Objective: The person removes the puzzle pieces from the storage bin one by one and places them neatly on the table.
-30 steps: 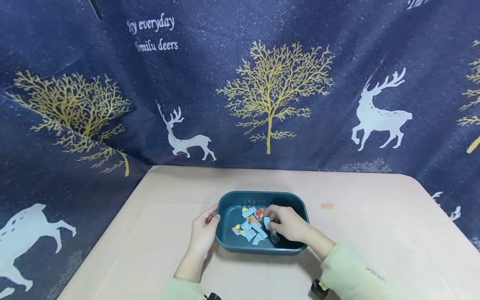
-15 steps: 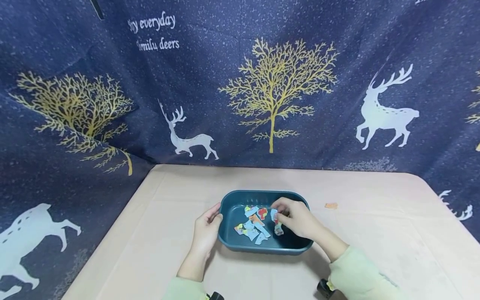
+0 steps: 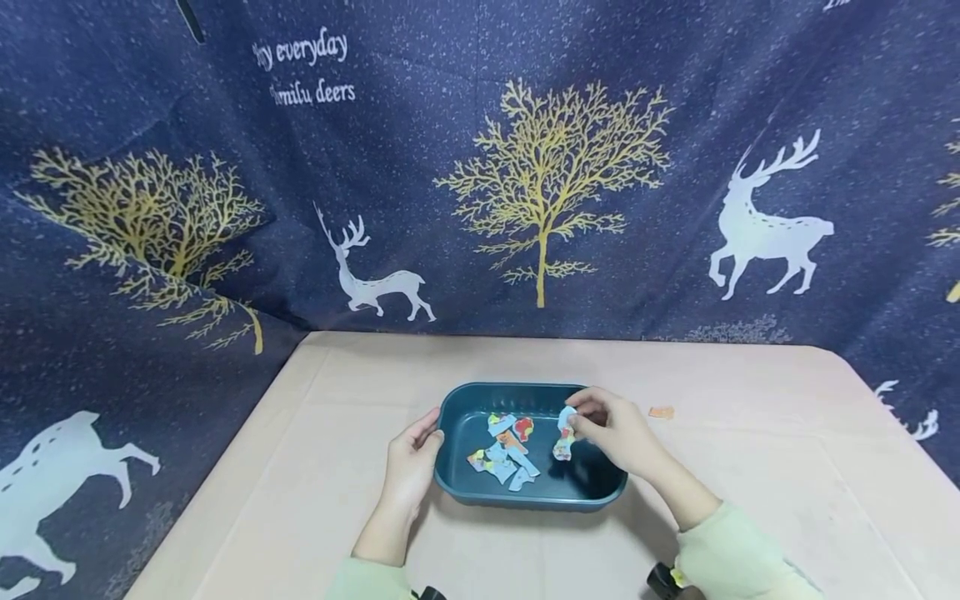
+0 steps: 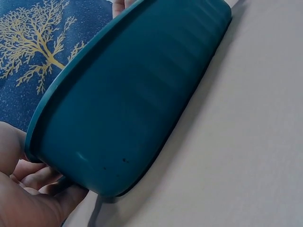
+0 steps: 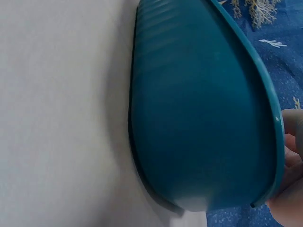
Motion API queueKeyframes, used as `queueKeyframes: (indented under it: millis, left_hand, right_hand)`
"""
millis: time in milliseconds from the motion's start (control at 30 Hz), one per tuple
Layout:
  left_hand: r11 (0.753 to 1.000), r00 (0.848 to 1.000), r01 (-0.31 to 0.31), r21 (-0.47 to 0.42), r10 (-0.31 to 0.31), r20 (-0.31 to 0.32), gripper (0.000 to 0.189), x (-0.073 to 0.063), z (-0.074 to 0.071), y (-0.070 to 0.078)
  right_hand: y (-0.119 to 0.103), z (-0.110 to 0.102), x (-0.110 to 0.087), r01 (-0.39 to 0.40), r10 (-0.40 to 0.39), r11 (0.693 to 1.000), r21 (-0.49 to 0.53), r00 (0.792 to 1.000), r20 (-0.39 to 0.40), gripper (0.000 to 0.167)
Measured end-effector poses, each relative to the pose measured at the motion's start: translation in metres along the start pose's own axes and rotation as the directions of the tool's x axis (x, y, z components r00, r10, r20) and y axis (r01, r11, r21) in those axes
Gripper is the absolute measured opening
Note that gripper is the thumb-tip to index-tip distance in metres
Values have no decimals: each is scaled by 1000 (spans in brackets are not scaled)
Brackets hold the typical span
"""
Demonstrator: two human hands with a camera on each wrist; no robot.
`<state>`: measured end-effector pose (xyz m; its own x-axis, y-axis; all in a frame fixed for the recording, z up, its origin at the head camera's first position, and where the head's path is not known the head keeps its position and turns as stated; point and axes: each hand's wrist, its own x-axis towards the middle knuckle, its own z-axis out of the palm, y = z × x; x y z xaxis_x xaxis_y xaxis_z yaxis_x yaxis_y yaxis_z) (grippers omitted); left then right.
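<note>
**Patterned piece point(image 3: 563, 447) pinched above the teal tray point(image 3: 517, 502)**

Over the tray's right half, we see the thumb and forefinger of the right hand point(image 3: 618, 432) pinching the patterned piece toward its far end; the other fingers are partly hidden. Since only that end is gripped, we judge a slip the chief risk: a loosened pinch could let the piece swivel or drop to the tray's floor. A hand carried low might knock the tray's right rim, and slack at its left end might let the tray shift.

The piece's long axis runs roughly between the tray's far and near walls, across the tray's own length. Its pale blue end points to the far wall, its multicoloured end to the near wall; how steeply it tilts, we cannot tell.

At the tray's left end, the left hand point(image 3: 407, 460) holds on, thumb at the rim, fingers bent against the outside. Loose pieces point(image 3: 501, 471), some overlapping, lie on the tray's floor, left of the pinched one. Beyond the tray's right end, we note an orange scrap point(image 3: 662, 412) on the table point(image 3: 757, 425).
</note>
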<state>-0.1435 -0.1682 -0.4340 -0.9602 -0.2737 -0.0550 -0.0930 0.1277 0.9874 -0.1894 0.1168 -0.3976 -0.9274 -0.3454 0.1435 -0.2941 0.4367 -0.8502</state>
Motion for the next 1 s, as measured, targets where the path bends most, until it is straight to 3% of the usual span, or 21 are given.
queueKeyframes:
  millis: [133, 467, 1000]
  left_hand:
    - [1000, 1000, 7, 5, -7, 1, 40, 0, 0, 0]
    - [1000, 1000, 17, 21, -17, 1, 41, 1, -1, -1]
    - [1000, 1000, 14, 14, -14, -4, 41, 1, 0, -1]
  right_hand:
    - [1, -7, -3, 9, -7, 998, 65, 1000, -26, 26]
    - [7, -20, -12, -48, 62, 985, 168, 995, -81, 28]
    - [17, -39, -25, -69, 128, 931, 358, 981, -144, 32]
